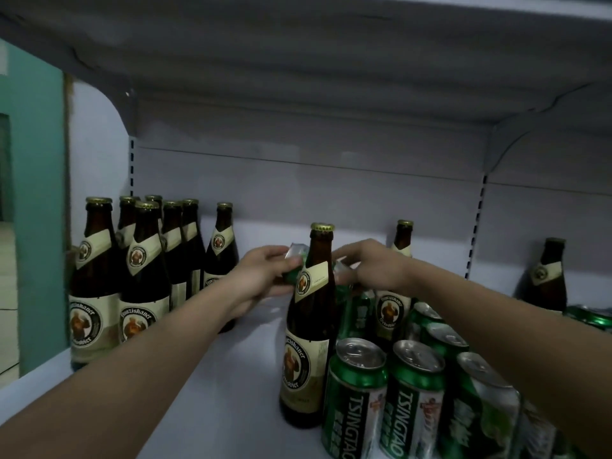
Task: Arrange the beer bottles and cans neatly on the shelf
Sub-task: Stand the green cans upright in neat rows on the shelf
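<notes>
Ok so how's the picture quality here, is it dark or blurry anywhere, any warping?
Head view: dim and bluish overall, with the shelf underside in shadow. Both the left hand and right hand and the green can they hold are motion-smeared. The front bottle and Tsingtao cans read sharply. Wide-angle bowing bends the shelf edges, and the cans lean outward at the corner.

A pale shelf [238, 376] carries upright brown beer bottles [139, 279] clustered at left — green Tsingtao cans [384, 395] crowd the right, bottles among them.
</notes>
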